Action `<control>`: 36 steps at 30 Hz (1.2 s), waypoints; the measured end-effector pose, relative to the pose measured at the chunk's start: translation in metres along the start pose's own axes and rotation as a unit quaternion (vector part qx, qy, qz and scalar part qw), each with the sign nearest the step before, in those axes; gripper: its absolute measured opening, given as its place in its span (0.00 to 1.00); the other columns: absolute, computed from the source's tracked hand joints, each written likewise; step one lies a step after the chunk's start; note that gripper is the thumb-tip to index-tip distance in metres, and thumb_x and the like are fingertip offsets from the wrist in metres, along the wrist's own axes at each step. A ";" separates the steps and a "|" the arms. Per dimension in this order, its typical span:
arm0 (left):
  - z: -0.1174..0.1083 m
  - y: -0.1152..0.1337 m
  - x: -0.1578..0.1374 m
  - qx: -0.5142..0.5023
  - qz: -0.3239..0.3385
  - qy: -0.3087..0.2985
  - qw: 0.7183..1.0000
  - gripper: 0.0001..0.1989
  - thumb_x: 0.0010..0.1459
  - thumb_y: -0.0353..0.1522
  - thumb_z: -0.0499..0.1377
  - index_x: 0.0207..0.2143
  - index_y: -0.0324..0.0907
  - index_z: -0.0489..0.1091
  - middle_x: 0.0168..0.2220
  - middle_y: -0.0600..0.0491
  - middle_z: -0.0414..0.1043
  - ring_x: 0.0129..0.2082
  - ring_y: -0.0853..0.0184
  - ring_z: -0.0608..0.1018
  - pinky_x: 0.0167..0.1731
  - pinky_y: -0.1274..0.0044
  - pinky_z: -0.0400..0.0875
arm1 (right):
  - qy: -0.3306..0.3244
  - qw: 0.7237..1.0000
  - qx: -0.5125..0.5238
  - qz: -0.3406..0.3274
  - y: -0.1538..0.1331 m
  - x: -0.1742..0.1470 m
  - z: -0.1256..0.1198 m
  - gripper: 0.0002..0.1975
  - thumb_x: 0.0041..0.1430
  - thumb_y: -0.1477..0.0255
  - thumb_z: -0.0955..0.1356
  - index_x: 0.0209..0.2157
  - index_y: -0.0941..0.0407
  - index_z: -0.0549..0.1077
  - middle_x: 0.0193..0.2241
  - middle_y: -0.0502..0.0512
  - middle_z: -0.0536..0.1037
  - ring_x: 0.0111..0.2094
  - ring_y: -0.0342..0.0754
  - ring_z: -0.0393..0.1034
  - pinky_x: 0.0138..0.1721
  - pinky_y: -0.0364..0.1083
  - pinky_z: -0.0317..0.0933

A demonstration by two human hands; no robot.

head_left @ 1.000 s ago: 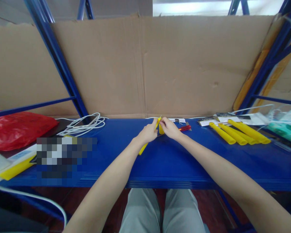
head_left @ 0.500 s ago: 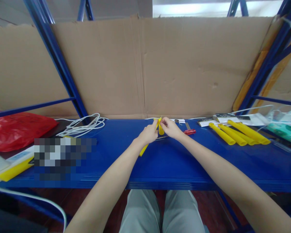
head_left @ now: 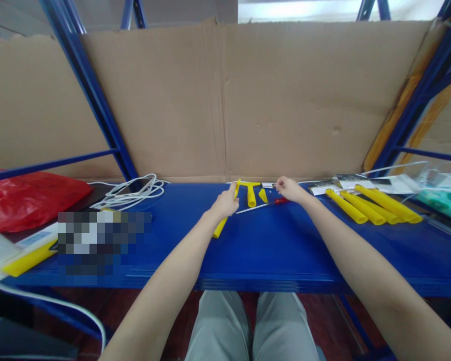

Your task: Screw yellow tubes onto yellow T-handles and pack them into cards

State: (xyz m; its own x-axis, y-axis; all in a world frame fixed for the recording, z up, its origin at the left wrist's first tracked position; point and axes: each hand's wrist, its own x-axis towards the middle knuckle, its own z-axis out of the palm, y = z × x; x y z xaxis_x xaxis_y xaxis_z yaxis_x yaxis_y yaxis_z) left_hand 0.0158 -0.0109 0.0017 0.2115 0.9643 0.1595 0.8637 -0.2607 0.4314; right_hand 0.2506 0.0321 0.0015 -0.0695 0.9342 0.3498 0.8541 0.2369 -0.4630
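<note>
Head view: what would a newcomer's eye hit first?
Probably the bright yellow tubes bunched side by side at the right of the blue tabletop, and the crumpled red plastic at the far left. Then the centre: the left hand grips a yellow piece, with a yellow T-shaped part beside it and the right hand near a red-handled screwdriver.

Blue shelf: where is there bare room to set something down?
On the blue shelf: between the coiled white cable and left hand, and in front, between the forearms. Crowded: back middle, around the screwdriver, and right, at the yellow tubes.
</note>
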 end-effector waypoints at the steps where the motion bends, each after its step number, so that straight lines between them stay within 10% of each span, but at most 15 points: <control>1: 0.001 0.001 0.000 -0.001 0.005 -0.002 1.000 0.26 0.58 0.29 0.49 0.59 0.39 0.47 0.41 0.39 0.74 0.26 0.61 0.79 0.33 0.72 0.70 | -0.004 1.000 0.003 0.022 0.007 0.001 -0.002 0.08 0.56 0.80 0.60 0.25 0.56 0.63 0.23 0.53 0.72 0.25 0.42 0.66 0.29 0.40 0.57; 22: 0.005 0.005 -0.002 -0.007 0.038 0.000 0.999 0.26 0.58 0.29 0.50 0.59 0.40 0.48 0.42 0.40 0.74 0.35 0.59 0.79 0.38 0.71 0.70 | -0.018 0.980 -0.169 0.108 0.017 -0.010 0.001 0.15 0.61 0.74 0.57 0.46 0.61 0.67 0.41 0.68 0.76 0.43 0.55 0.71 0.38 0.46 0.60; 36: 0.003 0.006 -0.004 -0.003 0.040 -0.007 0.999 0.27 0.58 0.29 0.49 0.59 0.41 0.47 0.40 0.42 0.74 0.33 0.61 0.79 0.37 0.72 0.70 | -0.094 0.965 -0.193 0.151 0.026 0.001 0.001 0.14 0.54 0.78 0.61 0.41 0.61 0.73 0.42 0.67 0.77 0.45 0.55 0.71 0.41 0.46 0.62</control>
State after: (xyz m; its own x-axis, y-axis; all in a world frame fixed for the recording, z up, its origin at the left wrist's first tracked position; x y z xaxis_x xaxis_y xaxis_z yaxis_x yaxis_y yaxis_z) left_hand 0.0216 -0.0158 0.0009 0.2861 0.9410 0.1805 0.8413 -0.3369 0.4228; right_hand 0.2721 0.0397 -0.0107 0.1518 0.9855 0.0760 0.9757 -0.1371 -0.1711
